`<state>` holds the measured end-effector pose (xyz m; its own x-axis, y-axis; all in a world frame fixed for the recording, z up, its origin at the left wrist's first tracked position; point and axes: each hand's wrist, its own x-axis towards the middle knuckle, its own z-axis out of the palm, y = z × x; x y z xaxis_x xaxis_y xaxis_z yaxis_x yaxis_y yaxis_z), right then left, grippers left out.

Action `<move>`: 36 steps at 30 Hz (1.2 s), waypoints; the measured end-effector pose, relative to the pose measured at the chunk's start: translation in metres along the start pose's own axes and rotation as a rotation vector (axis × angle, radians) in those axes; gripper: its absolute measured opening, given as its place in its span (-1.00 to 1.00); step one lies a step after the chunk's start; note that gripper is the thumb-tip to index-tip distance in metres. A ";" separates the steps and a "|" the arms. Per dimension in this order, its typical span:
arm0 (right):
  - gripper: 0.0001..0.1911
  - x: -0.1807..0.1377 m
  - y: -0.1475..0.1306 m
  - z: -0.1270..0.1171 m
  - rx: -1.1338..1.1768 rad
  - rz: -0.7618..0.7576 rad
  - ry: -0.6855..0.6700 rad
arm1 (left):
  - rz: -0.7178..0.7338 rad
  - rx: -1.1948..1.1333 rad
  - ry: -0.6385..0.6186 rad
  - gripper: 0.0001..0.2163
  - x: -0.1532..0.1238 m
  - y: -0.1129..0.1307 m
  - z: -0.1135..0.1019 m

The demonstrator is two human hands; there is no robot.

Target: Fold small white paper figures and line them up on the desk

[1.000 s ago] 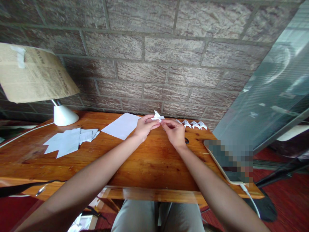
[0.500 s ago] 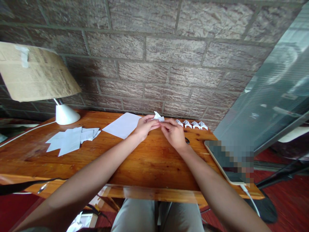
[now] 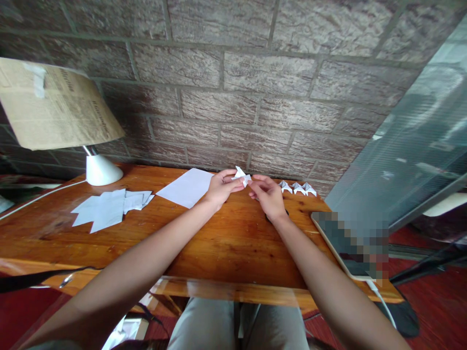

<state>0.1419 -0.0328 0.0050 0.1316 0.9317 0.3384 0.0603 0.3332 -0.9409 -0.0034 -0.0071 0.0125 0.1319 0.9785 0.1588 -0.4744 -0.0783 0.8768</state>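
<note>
A small white folded paper piece [image 3: 241,173] with pointed flaps is held up above the back of the wooden table. My left hand [image 3: 221,188] is closed on its left side, thumb in front and fingers behind. At its lower right corner, the curled fingertips of my right hand [image 3: 269,195] meet the paper; the exact contact is small and hard to make out. Several folded white paper pieces [image 3: 299,188] stand in a row to the right of my right hand. A flat white paper sheet [image 3: 185,188] lies left of my left hand.
Loose white paper pieces [image 3: 106,210] overlap on the left of the table [image 3: 233,248]. Behind them stands a lamp [image 3: 102,170] with a newsprint shade. A tablet [image 3: 343,248] with a cable lies at the right edge. A brick wall [image 3: 237,116] rises behind. A dark object is partly hidden under my right wrist.
My right hand has shifted slightly right and its fingertips have drawn a little away from my left ones. More of the folded paper shows between the hands. The view has shifted slightly.
</note>
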 end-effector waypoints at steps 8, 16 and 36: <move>-0.63 0.001 -0.003 -0.001 0.063 0.067 -0.091 | 0.072 0.142 -0.055 -0.58 0.003 -0.003 -0.003; -0.64 0.001 -0.003 0.000 0.048 0.000 -0.125 | 0.121 0.198 -0.088 -0.69 0.005 -0.004 -0.002; -0.84 -0.003 -0.013 -0.012 -0.536 -0.597 -0.033 | 0.021 0.011 -0.122 -0.62 0.003 -0.006 -0.001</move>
<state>0.1521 -0.0416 0.0159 -0.1013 0.6244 0.7745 0.5791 0.6700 -0.4644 -0.0009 -0.0038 0.0072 0.2270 0.9462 0.2305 -0.4687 -0.1013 0.8775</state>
